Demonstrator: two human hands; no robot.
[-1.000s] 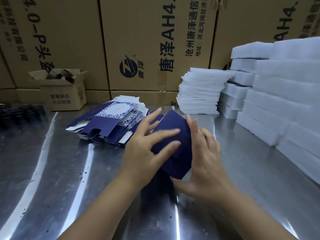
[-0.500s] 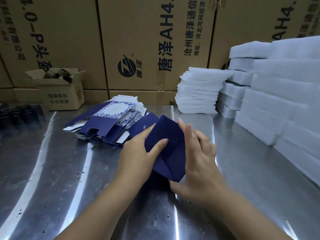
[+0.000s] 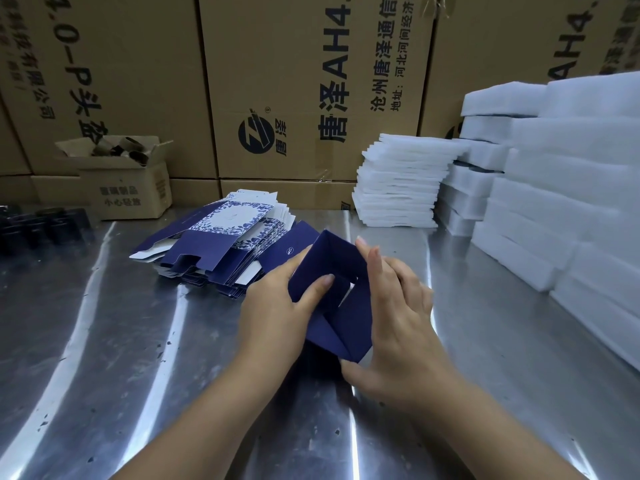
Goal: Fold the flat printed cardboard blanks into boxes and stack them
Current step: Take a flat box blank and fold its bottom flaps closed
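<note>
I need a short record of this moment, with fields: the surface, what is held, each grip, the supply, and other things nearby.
surface: metal table
held: dark blue box, partly folded, end flaps not yet closed
left grip: holds the box's left side, forefinger on an inner flap
right grip: holds the right side, thumb under the lower corner
supply: pile of flat blanks on the table, behind the left grip
nearby: white foam sheets stacked at the back; small open carton at back left
</note>
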